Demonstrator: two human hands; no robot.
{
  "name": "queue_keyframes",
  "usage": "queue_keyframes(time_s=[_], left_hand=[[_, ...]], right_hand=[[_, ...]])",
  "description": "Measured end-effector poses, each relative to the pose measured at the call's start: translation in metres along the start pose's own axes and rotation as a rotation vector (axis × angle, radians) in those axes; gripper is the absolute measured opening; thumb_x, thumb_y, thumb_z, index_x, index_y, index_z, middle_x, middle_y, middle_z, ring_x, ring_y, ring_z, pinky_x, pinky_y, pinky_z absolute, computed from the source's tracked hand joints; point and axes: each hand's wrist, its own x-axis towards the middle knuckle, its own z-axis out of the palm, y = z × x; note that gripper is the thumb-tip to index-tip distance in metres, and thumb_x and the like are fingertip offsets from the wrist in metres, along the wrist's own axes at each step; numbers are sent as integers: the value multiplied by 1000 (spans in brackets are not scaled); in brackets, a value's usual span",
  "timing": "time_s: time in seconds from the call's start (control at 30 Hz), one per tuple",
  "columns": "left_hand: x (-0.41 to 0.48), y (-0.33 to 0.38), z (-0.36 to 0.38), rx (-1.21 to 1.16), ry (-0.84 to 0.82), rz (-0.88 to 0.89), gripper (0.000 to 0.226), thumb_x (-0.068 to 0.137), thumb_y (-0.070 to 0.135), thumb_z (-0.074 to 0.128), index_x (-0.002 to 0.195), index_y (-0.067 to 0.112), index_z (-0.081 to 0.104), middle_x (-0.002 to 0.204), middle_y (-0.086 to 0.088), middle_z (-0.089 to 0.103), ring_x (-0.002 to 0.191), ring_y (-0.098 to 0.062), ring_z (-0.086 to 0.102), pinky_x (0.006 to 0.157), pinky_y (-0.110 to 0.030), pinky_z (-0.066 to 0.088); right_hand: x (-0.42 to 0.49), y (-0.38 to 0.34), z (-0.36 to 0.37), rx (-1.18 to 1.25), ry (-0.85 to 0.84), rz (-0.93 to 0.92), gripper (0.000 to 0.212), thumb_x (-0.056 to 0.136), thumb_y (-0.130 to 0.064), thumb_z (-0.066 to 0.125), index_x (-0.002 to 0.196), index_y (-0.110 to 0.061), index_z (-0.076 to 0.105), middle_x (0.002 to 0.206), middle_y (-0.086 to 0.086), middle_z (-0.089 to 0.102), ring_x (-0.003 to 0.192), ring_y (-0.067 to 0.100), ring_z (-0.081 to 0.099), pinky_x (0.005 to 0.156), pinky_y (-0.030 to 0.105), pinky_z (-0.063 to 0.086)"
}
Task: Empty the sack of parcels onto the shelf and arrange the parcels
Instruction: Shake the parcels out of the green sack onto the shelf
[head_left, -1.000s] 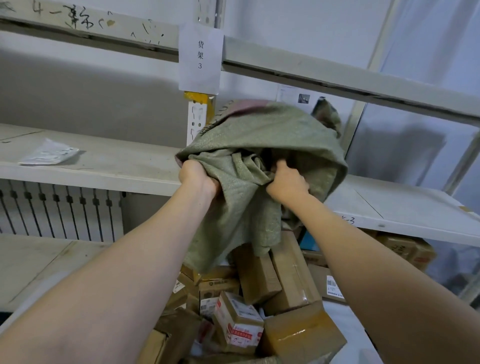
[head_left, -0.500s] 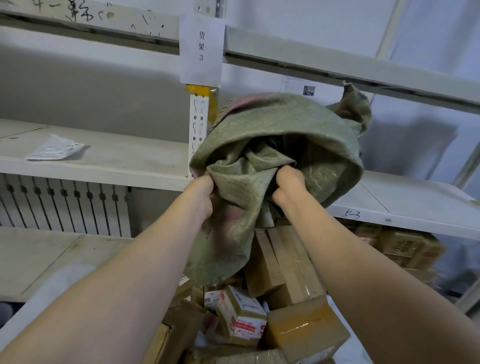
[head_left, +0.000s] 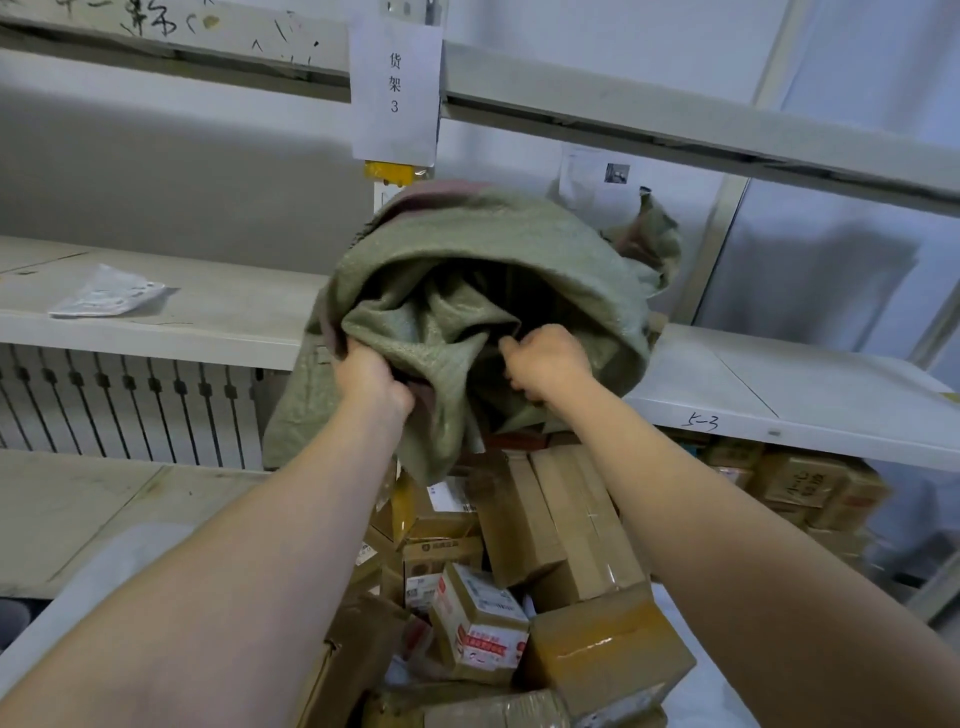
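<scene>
A green woven sack is held up in the middle of the view, bunched and hanging limp. My left hand grips its lower left fold. My right hand is fisted on the fabric at its opening. Below the sack lies a heap of brown cardboard parcels on the lower shelf. A small taped box with a red and white label sits at the front of the heap. What is inside the sack is hidden.
A white shelf board marked 5-3 runs to the right at hand height, with more boxes under it. On the left shelf board lies a flat white packet. A paper sign hangs on the upright.
Both hands have shifted the sack slightly right and lower, regripping the fabric. The sack's far corner has dropped and folded over. The parcel heap has not moved.
</scene>
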Motion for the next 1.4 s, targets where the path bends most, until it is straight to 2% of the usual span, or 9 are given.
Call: queue_keyframes(time_s=[0.1, 0.27, 0.4, 0.57, 0.77, 0.97, 1.1, 1.23, 1.4], left_hand=[[2, 4, -6, -44, 46, 160, 37, 93, 26, 62, 129, 31, 56, 120, -9, 66, 104, -32, 66, 82, -53, 56], [-6, 4, -7, -16, 131, 204, 36, 92, 20, 60, 127, 26, 60, 115, -11, 69, 99, -33, 68, 82, -50, 57], [-9, 3, -11, -51, 137, 137, 32, 93, 29, 62, 124, 24, 62, 116, -11, 69, 100, -33, 68, 75, -52, 58], [-23, 3, -9, 146, 122, 81, 33, 104, 32, 38, 127, 19, 57, 139, -10, 54, 107, -26, 63, 80, -31, 53], [-35, -11, -15, 383, 50, -111, 55, 104, 44, 29, 149, 12, 35, 129, -17, 54, 113, -36, 52, 90, -36, 40], [-51, -19, -15, 558, -25, -199, 43, 106, 32, 31, 128, -1, 49, 92, -8, 48, 87, -24, 52, 75, -32, 51], [-50, -7, -22, 735, 51, -189, 41, 107, 19, 30, 132, -10, 45, 103, -19, 56, 100, -25, 61, 91, -34, 47], [-56, 0, -33, 660, 131, -230, 30, 103, 27, 43, 90, 5, 59, 81, -9, 56, 70, -24, 54, 71, -35, 48], [-48, 13, -57, 570, 411, -24, 35, 90, 18, 56, 124, 9, 58, 112, -15, 64, 85, -24, 59, 77, -37, 53]], right_hand=[[-16, -6, -8, -188, 399, -459, 42, 95, -39, 50, 59, -17, 56, 55, -6, 57, 53, 16, 54, 51, 27, 41], [-20, -12, -23, -59, 819, -860, 23, 92, -34, 59, 81, -14, 61, 69, -5, 52, 57, 11, 47, 46, 26, 35], [-13, -3, -26, -36, 574, -424, 77, 84, -67, 56, 140, -19, 35, 130, 10, 34, 96, 15, 43, 72, 30, 42], [-6, 22, -19, -281, 80, -39, 88, 77, -89, 27, 148, -37, 34, 159, 7, 7, 142, 42, 11, 111, 57, 24], [-4, 22, -1, 601, -592, -32, 118, 65, -71, 71, 156, -32, 8, 155, 7, 34, 137, 29, 41, 113, 49, 36], [-4, 21, 18, 827, -586, -49, 101, 71, -19, 85, 152, -22, 24, 136, 9, 56, 121, 25, 58, 103, 47, 48], [-8, 24, 33, 785, -534, -67, 78, 73, -13, 85, 140, -14, 46, 122, 7, 67, 110, 21, 65, 99, 42, 52], [-9, 27, 48, 733, -405, -56, 65, 74, -10, 83, 132, -15, 55, 114, 3, 69, 105, 19, 66, 97, 43, 52], [-1, 32, 63, 640, -223, -7, 59, 77, -18, 80, 129, -20, 54, 119, 3, 66, 111, 25, 61, 100, 46, 50]])
